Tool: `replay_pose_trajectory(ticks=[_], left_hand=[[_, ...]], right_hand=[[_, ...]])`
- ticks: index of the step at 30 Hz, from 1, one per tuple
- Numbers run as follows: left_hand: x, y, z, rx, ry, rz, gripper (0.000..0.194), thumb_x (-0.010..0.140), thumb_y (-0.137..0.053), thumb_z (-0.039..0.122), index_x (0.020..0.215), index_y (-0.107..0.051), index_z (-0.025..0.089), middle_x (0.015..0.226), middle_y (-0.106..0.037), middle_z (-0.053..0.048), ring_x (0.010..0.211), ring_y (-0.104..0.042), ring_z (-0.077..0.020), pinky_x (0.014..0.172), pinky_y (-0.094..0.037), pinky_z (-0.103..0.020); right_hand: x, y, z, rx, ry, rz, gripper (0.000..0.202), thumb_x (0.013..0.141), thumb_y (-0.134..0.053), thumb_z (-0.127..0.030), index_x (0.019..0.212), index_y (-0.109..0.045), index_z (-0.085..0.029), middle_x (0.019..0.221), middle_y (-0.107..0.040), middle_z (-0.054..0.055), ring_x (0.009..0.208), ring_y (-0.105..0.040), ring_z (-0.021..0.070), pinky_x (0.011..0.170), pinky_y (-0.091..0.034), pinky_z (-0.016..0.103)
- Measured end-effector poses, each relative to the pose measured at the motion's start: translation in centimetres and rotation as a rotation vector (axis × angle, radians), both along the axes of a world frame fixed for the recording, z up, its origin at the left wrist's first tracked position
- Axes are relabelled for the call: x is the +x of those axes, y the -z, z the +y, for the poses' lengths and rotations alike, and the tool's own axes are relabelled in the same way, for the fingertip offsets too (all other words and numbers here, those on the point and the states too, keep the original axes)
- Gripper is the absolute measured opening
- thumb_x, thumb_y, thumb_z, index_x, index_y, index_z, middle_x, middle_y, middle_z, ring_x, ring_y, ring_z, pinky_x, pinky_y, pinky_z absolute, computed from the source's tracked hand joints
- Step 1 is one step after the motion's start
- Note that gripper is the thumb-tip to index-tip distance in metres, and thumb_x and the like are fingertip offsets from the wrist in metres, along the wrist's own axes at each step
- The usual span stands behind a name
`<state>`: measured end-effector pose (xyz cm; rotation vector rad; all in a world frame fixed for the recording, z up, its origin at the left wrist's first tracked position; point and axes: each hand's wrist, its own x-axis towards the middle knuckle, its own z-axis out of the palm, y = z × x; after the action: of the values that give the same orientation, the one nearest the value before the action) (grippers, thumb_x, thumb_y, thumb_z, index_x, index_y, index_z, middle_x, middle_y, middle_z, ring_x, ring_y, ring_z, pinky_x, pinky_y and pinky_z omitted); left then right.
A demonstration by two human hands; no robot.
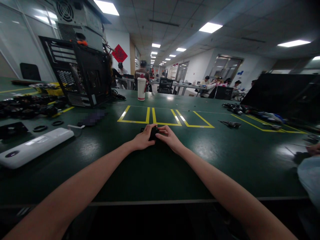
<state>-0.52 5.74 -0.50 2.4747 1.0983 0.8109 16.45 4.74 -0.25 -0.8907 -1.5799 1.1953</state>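
Observation:
Both hands meet over the green table [160, 173], just in front of the yellow tape outlines. A small black object [153, 134] lies between them, its kind too dark to make out. My left hand [144, 138] is closed around its left side, thumb toward me and fingers over the top. From the right, my right hand [168, 136] pinches at the same object's edge with thumb and fingertips. Part of the black object is hidden behind the left fingers.
At left stand an open black computer case [82, 73], a long white device [37, 146] and a heap of black parts [25, 110]. A white cup [141, 89] is farther back. Cables and connectors [230, 124] lie at right, near another person's sleeve [311, 175].

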Motion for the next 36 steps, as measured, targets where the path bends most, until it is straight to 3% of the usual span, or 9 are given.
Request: replay_pose_trajectory(ticks=[4,10,16,23,28,36], left_hand=[[0.0,0.1,0.1,0.008,0.004,0.003,0.069,0.069,-0.055,0.022,0.127,-0.017,0.019,0.127,-0.029,-0.011,0.118,-0.034,-0.0269,0.096,-0.034,-0.045],[0.1,0.0,0.0,0.010,0.002,-0.002,0.069,0.070,-0.054,0.022,0.127,-0.017,0.020,0.127,-0.029,-0.011,0.118,-0.035,-0.0265,0.097,-0.033,-0.045],[0.1,-0.1,-0.1,0.009,0.007,0.000,0.067,0.070,-0.054,0.022,0.127,-0.018,0.018,0.127,-0.028,-0.012,0.117,-0.036,-0.0264,0.096,-0.034,-0.044],[0.0,0.1,0.1,0.009,0.005,-0.012,0.068,0.069,-0.055,0.023,0.127,-0.018,0.020,0.127,-0.030,-0.010,0.118,-0.035,-0.0263,0.097,-0.033,-0.045],[0.0,0.0,0.0,-0.006,0.000,-0.006,0.069,0.070,-0.055,0.023,0.127,-0.017,0.021,0.128,-0.029,-0.011,0.119,-0.034,-0.0263,0.097,-0.033,-0.045],[0.1,-0.3,-0.2,-0.020,0.001,-0.021,0.068,0.068,-0.055,0.021,0.126,-0.019,0.019,0.128,-0.029,-0.011,0.119,-0.035,-0.0275,0.096,-0.034,-0.045]], right_hand=[[-0.3,0.2,0.6,0.002,0.068,0.001,0.025,0.065,-0.062,-0.034,0.083,-0.051,-0.021,0.087,-0.056,0.000,0.083,-0.054,0.0137,0.078,-0.044,0.034],[-0.3,0.7,1.3,-0.036,0.068,-0.021,0.030,0.066,-0.061,-0.032,0.092,-0.052,-0.019,0.095,-0.057,0.004,0.086,-0.054,0.0149,0.081,-0.043,0.036],[-0.1,0.0,0.3,0.038,-0.012,0.030,0.035,0.055,-0.070,-0.020,0.084,-0.050,-0.020,0.094,-0.053,0.000,0.093,-0.051,0.0138,0.088,-0.040,0.034],[-0.1,0.2,0.5,-0.010,0.052,0.007,0.027,0.065,-0.062,-0.037,0.085,-0.052,-0.021,0.088,-0.055,0.000,0.081,-0.054,0.0132,0.076,-0.045,0.033],[-0.1,0.6,1.1,-0.066,0.064,-0.025,0.034,0.067,-0.062,-0.037,0.095,-0.053,-0.019,0.094,-0.057,0.004,0.084,-0.055,0.0143,0.079,-0.044,0.034],[0.3,-0.1,0.1,-0.005,-0.006,-0.010,0.036,0.056,-0.071,-0.024,0.086,-0.051,-0.022,0.090,-0.055,0.000,0.090,-0.052,0.0142,0.084,-0.041,0.033]])
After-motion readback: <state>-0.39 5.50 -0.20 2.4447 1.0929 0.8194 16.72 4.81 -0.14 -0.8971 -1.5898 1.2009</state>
